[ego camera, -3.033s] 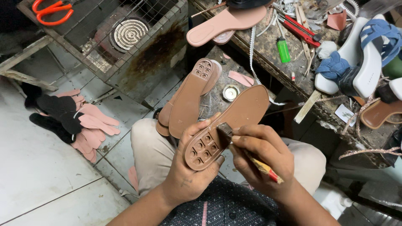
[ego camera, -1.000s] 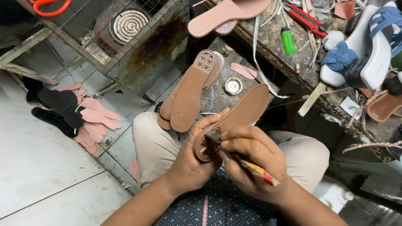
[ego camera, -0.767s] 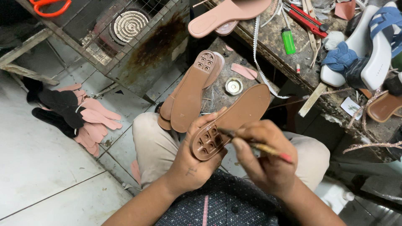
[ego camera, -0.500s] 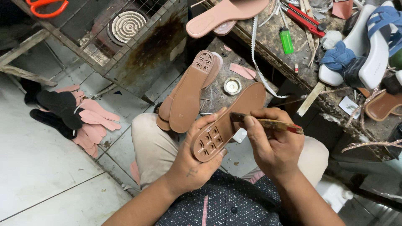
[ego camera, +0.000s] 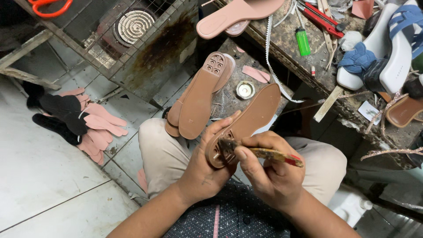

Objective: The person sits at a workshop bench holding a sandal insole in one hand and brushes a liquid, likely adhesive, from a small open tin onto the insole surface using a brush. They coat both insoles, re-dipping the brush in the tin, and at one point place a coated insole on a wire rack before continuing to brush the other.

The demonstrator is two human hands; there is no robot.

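While the left hand (ego camera: 205, 169) grips the brown sole's (ego camera: 246, 121) heel, pointing to 1 o'clock, the right hand (ego camera: 269, 174) pinches a brush (ego camera: 260, 152) there.

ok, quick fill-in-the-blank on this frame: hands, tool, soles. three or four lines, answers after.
1. The left hand holds a brown shoe ____.
2. The right hand holds a brush against the sole's ____ end.
3. More soles lean beside a small round ____.
4. The lighter on the workbench is ____.

Answers: sole; heel; tin; green
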